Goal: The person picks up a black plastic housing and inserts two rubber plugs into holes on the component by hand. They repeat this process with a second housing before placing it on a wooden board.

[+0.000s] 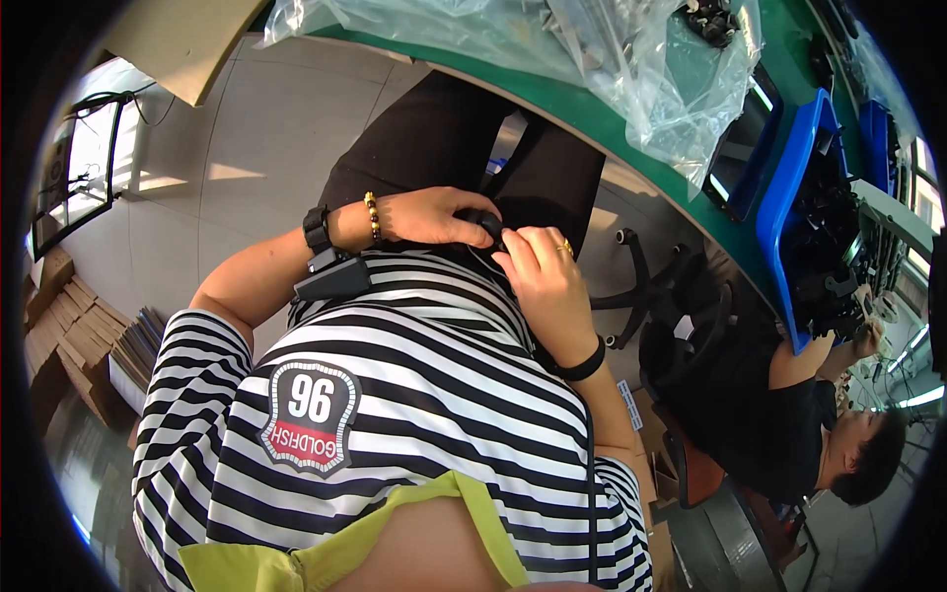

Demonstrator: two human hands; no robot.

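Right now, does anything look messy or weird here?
A little: the clear plastic lies crumpled on the green table, so it looks untidy. No spill shows; the black object at the left hand is too covered to check.

We see one small black object point(482, 226), smooth and rounded, partly hidden by fingers, its kind unclear to us. It lies toward twelve o'clock from our view's centre, slanting from eleven to five o'clock, with our left hand point(434, 218) gripping it from nine and our right hand point(543, 264) close at four.
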